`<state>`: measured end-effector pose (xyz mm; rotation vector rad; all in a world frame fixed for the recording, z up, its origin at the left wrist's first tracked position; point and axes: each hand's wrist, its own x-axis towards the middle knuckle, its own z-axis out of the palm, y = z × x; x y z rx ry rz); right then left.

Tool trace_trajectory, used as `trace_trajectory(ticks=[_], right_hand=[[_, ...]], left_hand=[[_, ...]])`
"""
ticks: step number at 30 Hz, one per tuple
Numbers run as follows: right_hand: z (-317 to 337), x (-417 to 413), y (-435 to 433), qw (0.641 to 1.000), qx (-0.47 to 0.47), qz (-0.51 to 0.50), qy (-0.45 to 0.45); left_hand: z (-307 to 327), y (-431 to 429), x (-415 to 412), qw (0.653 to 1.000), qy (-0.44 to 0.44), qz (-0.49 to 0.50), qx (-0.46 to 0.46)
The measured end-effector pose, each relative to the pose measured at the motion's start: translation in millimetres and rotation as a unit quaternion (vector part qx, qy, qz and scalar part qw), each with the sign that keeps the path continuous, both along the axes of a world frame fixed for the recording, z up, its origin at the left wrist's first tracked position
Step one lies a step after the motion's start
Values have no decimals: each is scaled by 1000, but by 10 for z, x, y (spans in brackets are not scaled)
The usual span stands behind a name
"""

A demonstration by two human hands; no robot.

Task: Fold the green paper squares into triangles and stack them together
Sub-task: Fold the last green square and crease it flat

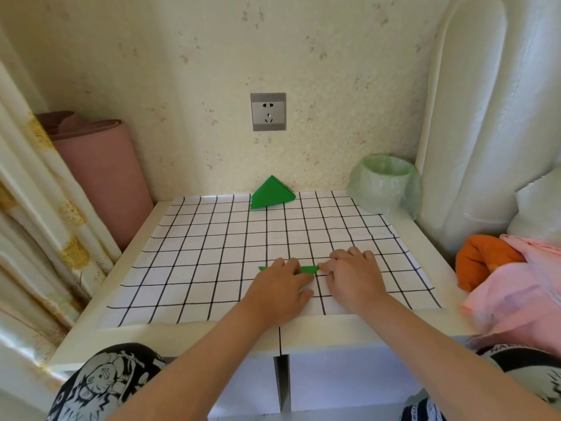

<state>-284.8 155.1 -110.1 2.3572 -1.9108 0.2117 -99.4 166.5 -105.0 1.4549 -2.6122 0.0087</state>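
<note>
A green paper piece (309,269) lies flat on the checked cloth (212,238) near the table's front. My left hand (280,284) covers most of it, palm down, pressing it flat, so only a thin green strip shows past the fingers. My right hand (353,276) lies palm down beside it, its fingertips touching the paper's right tip. A stack of folded green triangles (271,194) leans at the back of the table, against the wall.
A bin lined with a pale green bag (384,185) stands at the back right corner. A pink roll (103,177) leans at the left. Orange and pink cloths (501,275) lie at the right edge. A wall socket (268,111) sits above the stack.
</note>
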Motion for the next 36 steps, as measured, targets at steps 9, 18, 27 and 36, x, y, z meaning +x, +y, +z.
trace_trajectory(ticks=[9, 18, 27, 36], right_hand=[[-157, -9, 83, 989, -77, 126, -26], [-153, -24, -13, 992, -63, 106, -38], [-158, -4, -44, 992, -69, 98, -32], [-136, 41, -105, 995, -40, 86, -30]], left_hand=[[3, 6, -83, 1000, 5, 17, -11], [8, 41, 30, 997, 70, 4, 37], [-8, 250, 221, 983, 158, 22, 90], [15, 293, 291, 978, 185, 23, 97]])
